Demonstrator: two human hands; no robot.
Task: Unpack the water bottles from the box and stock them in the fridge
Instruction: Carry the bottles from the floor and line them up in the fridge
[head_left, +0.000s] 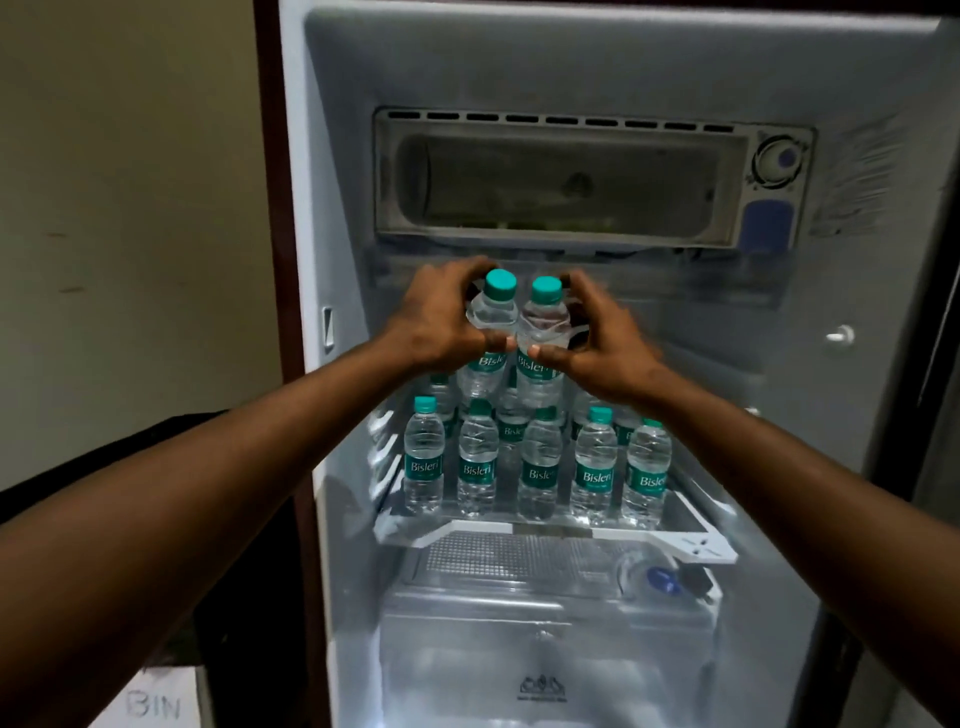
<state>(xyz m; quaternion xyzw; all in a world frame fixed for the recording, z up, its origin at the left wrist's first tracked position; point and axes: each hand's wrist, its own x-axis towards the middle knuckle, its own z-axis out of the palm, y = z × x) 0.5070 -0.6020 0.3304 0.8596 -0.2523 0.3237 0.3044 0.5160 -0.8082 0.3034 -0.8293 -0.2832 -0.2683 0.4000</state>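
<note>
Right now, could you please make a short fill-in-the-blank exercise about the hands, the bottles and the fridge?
1. The left hand and right hand hold ___ bottles together.
2. The held bottles' caps are ___ in colour.
3. The front row on the shelf has ___ bottles.

Answers: two; teal; five

I have both arms stretched forward, left hand (441, 317) and right hand (597, 338) curled closed, thumbs nearly touching.
</note>
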